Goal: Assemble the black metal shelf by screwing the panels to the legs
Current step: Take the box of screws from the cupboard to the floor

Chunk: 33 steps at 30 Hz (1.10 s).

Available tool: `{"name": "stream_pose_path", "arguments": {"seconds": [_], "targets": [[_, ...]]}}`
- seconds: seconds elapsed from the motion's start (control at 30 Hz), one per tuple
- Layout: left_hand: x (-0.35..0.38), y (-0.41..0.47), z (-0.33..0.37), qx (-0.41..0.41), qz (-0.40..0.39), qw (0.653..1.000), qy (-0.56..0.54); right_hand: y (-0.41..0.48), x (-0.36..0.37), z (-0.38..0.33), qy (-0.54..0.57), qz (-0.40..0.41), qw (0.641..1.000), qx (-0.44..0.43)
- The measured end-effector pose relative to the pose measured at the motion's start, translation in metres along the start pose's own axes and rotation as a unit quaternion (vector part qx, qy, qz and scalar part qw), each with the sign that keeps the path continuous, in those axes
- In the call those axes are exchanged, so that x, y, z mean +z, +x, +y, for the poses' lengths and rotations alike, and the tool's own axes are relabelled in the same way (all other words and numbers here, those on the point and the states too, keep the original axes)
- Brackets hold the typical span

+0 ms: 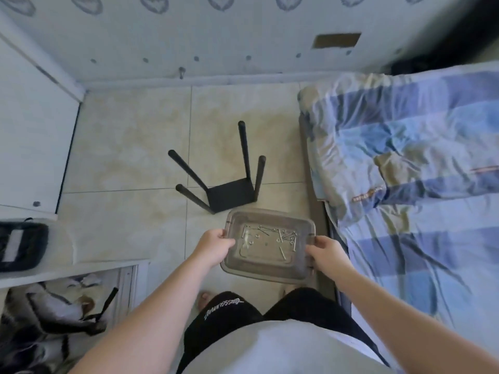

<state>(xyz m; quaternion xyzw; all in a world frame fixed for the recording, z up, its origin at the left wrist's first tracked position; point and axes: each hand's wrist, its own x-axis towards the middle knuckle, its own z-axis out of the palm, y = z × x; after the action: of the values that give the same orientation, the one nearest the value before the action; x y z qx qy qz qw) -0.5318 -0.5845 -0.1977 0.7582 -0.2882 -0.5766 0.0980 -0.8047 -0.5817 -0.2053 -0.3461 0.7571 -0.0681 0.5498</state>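
Tiled floor (121, 147): the largest item I can log, running under and ahead of the grip. Bed (405, 171) with a blue checked cover: to the right of the grip, its near edge close beside my right hand. White cabinet (29, 125): well off to the left of the grip, against the wall. Black shelf (232, 194): the task's piece, standing on the floor just beyond the far edge of what I hold, well clear of both hands; one black panel lies flat on the tiles with four legs (244, 149) pointing up from its corners. Clear plastic tray (267, 273): carried between the two hands above the floor, roughly level. Left hand (213, 249): clamped on the tray's left edge, thumb over the rim, fingers curled beneath. Right hand (326, 255): clamped on the tray's right edge in the same manner, thumb on top. Screws (282, 236): a loose scatter of silver bolts and small nuts or washers lying inside the tray between the hands, mostly toward the far right part; I cannot tell their count.
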Motion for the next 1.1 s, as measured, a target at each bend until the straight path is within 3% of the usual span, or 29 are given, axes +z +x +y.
{"name": "stream_pose_path", "arguments": {"seconds": [0.3,0.6,0.83,1.1], "targets": [[0.134,0.097,0.022,-0.089,0.086,0.991,-0.047,0.146,-0.039,0.034,-0.037,-0.036,0.998,0.028],[0.209,0.315,-0.048,-0.121,0.097,0.988,0.021,0.353,0.036,0.115,-0.04,-0.041,0.998,0.04],[0.247,0.471,-0.12,-0.107,0.093,0.99,0.009,0.505,0.114,0.177,-0.017,-0.025,0.998,0.049],[0.261,0.535,-0.147,-0.06,0.09,0.994,-0.002,0.565,0.135,0.195,0.009,-0.013,1.0,0.022]]}}
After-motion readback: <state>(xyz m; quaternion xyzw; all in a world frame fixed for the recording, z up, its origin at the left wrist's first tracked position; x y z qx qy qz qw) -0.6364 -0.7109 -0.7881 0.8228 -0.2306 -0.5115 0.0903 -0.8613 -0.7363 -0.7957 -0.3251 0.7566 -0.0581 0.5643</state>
